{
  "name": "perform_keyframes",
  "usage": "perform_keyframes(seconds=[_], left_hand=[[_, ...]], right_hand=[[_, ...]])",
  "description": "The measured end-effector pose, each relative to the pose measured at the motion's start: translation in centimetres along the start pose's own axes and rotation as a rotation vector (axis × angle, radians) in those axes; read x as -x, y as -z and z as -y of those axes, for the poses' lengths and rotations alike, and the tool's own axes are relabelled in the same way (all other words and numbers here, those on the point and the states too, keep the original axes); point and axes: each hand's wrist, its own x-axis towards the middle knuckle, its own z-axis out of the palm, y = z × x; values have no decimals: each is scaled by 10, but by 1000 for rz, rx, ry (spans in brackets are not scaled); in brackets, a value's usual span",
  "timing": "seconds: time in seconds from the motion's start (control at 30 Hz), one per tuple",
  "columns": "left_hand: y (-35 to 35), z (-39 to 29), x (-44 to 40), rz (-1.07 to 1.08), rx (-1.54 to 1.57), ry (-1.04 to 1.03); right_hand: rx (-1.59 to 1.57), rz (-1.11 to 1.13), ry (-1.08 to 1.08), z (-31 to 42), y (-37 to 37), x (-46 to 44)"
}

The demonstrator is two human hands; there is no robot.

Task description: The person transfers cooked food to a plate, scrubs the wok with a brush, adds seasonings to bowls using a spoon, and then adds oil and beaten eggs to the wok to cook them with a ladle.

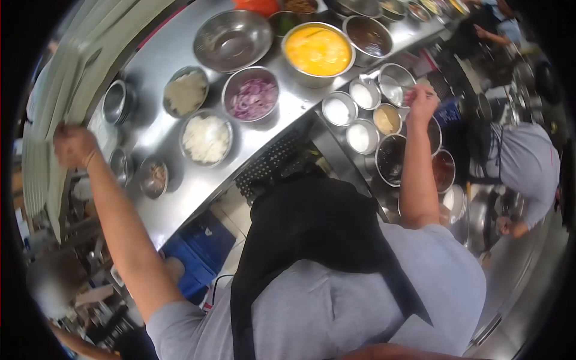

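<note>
Steel container [392, 91] is sitting just left of the nearer right hand [422, 102], side counter's [341, 155] far edge, grip unclear; left hand [76, 146] blurring, grip unreadable.

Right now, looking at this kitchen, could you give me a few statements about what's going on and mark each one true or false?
1. The right hand is close by a round metal container. True.
2. The left hand is dipping into the chopped purple onion. False: it is well away from the onion, out to the person's left.
3. The yellow liquid is next to the dark brown liquid. True.
4. The blue container sits on top of the metal counter. False: it is lower down, below the countertop.
5. The person wears a black apron. True.
</note>
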Motion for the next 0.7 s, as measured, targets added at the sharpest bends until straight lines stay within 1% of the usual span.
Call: perform_keyframes(seconds=[0.03,0.13,0.2,0.33,0.37,0.47,0.5,0.7], left_hand=[[6,-6,1,-2,15,-5],[23,-14,1,-13,25,-11],[24,-15,2,-11,26,-13],[28,-19,2,30,31,15],[24,-15,3,10,54,-11],[17,-9,3,-3,35,-18],[16,-8,2,1,35,-23],[14,-7,3,6,16,-49]], right_hand=[[-26,-76,-48,-16,12,-2],[-67,-142,-167,-46,39,4],[-51,-114,-160,-64,42,10],[253,12,-78,-115,34,9],[273,12,-54,-137,33,3],[250,0,-102,-126,16,8],[281,31,-83,-125,14,6],[63,38,-218,-114,13,11]])
